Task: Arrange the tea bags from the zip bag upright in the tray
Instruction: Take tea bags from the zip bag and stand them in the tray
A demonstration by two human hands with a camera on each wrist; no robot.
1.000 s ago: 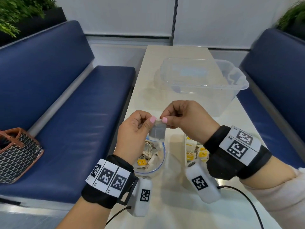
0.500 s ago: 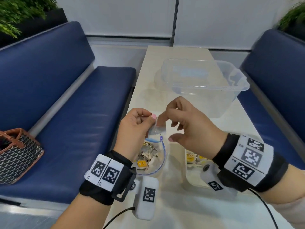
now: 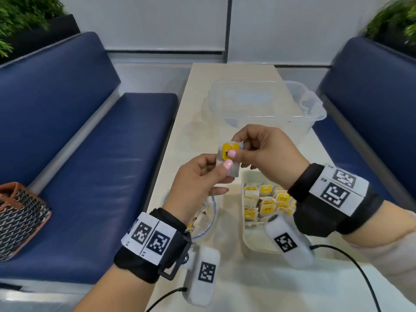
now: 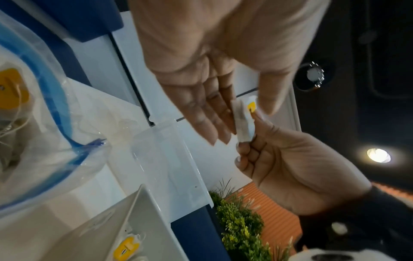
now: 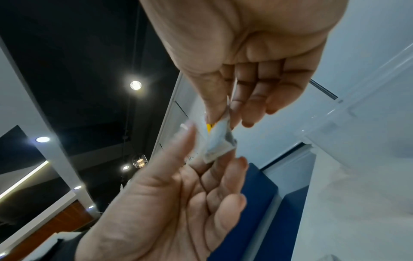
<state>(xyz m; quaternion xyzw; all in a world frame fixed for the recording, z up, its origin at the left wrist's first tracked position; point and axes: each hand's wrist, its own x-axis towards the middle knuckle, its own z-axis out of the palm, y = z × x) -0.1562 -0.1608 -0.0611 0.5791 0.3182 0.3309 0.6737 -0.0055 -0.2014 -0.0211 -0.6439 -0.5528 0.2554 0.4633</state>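
A white tea bag [image 3: 227,162] with a yellow tag is held in the air between both hands, above the table. My left hand [image 3: 225,168] pinches its lower part with thumb against fingers. My right hand [image 3: 234,147] pinches its top, thumb on the yellow tag. In the left wrist view the tea bag [image 4: 244,120] sits edge-on between the two thumbs. The zip bag [image 3: 208,216], blue-edged and open, lies under my left wrist with tea bags inside. The white tray [image 3: 246,235] at the right holds several yellow-tagged tea bags [image 3: 267,202], partly hidden by my right wrist.
A large clear plastic tub [image 3: 265,104] stands on the table just behind the hands. Blue bench seats [image 3: 108,165] run along both sides of the narrow table. A woven handbag [image 3: 20,217] lies on the left seat. Cables trail from both wrist cameras.
The tea bag has come up out of the zip bag. Both hands have lifted it higher and turned it so the yellow tag faces me. The right hand has regripped it.
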